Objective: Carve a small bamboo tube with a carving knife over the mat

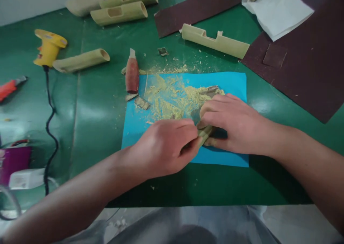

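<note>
Fingers: grasping slim bamboo piece (206,133), wrapped round near end with left hand (166,143), closed on far end with right hand (235,123). Held over blue sheet (233,84), toward its front-right part. Observed beyond hands: pale shavings (172,97) scattered over sheet. Noted at sheet's left edge: red-handled knife (132,75).

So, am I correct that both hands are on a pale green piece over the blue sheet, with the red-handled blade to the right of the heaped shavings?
Not quite: the head view shows the red-handled blade left of the heaped shavings. The left hand and right hand are indeed on the pale green piece over the blue sheet.
</note>
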{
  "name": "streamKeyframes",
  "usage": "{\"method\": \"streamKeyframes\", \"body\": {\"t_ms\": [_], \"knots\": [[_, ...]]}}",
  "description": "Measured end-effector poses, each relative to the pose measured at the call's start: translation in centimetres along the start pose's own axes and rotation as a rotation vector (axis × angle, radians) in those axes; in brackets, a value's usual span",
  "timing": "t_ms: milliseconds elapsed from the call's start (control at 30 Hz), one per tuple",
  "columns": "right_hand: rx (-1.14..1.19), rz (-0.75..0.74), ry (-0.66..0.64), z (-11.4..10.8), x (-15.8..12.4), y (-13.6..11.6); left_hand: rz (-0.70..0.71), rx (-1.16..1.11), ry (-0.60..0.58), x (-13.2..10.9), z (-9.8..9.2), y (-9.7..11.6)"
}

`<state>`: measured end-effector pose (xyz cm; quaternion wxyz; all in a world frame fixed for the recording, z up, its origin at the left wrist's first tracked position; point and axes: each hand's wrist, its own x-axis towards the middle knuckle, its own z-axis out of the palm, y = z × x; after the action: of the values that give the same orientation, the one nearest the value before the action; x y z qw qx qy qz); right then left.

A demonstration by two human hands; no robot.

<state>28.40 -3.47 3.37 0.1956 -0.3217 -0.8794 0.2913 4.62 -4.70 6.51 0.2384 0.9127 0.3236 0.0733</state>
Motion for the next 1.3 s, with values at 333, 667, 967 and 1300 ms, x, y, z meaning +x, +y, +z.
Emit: {"method": "streamKeyframes", "body": {"t_ms": [333,667,967,1300], "knots": [[0.012,0.009,-0.006,-0.1,0.0,0.0,0.029,0.071,0.028,0.1,-0.5,1.0],[0.008,0.0,-0.014,-0.1,0.0,0.2,-0.019,0.056,-0.076,0.1,-0.7,1.0],[0.008,-0.005,-0.013,-0.1,0.0,0.2,0.021,0.091,-0.022,0.2,-0.5,1.4],[0.007,-0.021,0.001,0.0,0.0,0.3,-0.038,0.053,-0.106,0.6,-0.8,1.3]]}}
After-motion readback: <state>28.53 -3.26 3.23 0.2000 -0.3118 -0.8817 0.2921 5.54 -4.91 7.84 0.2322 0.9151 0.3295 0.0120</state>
